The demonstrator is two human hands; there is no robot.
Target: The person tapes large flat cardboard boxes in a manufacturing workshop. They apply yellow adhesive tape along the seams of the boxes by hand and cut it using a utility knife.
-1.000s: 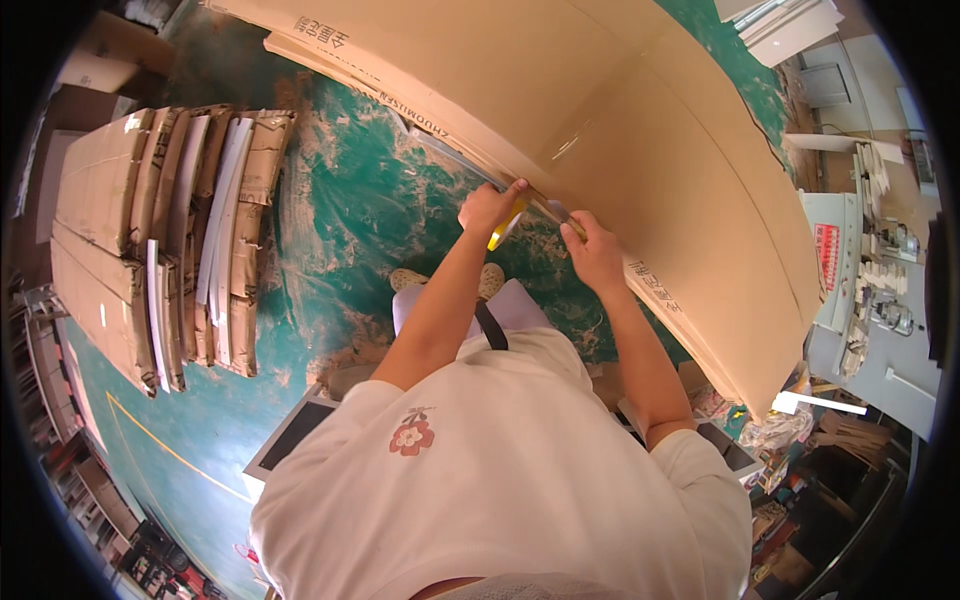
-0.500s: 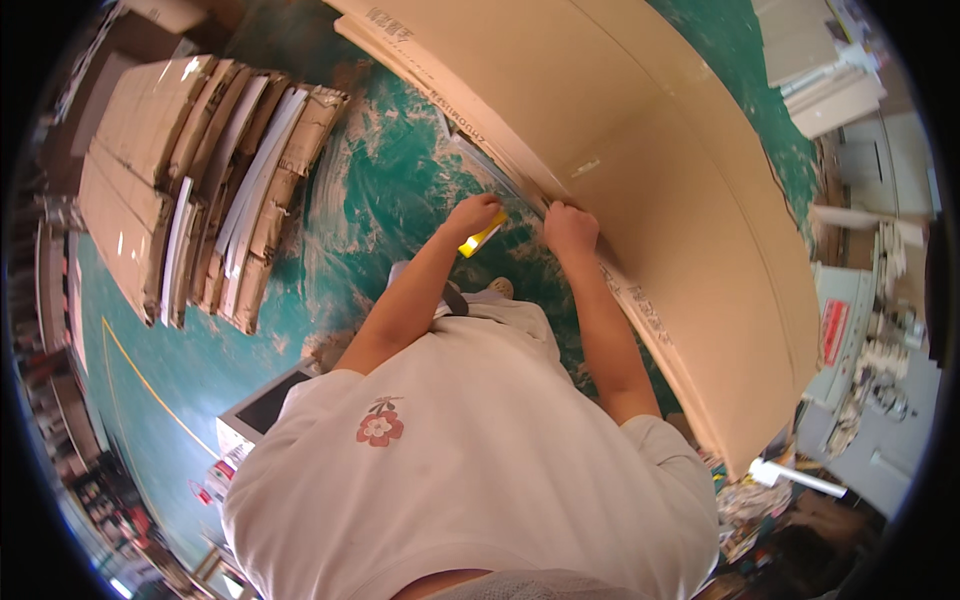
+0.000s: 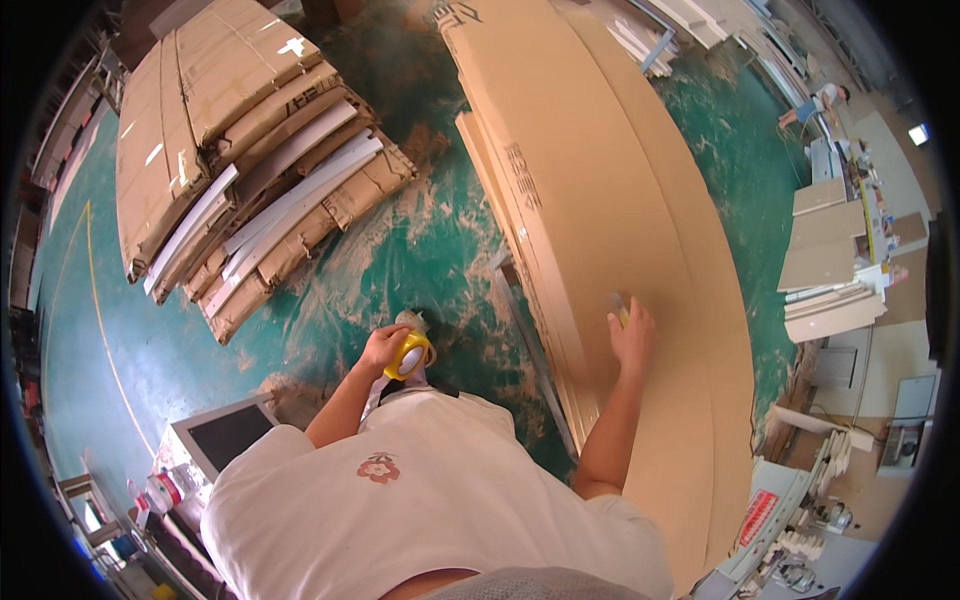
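Observation:
My left hand (image 3: 380, 348) is closed round a roll of yellow tape (image 3: 404, 353), held in front of my waist and above the floor. My right hand (image 3: 632, 342) is over the top of a long cardboard package (image 3: 600, 180) on my right. Between its fingers is a small yellow thing (image 3: 624, 316) with a greyish tip; its kind is too small to make out. The package has a folded top sheet and layered edges facing me. Low along its near side runs a grey metal bar (image 3: 530, 330).
Cardboard-wrapped flat packs and white panels (image 3: 250, 150) are stacked at the far left. A dark-topped box (image 3: 225, 435) stands by my left side. Boards (image 3: 835, 250) and a machine (image 3: 760, 510) are on the right. Another person (image 3: 822, 100) is far off. Dust covers the green floor (image 3: 400, 240).
My right hand has left the package's near edge and is now over its top, with the small yellow thing showing. My left hand and the tape have moved away from the package. The view has shifted.

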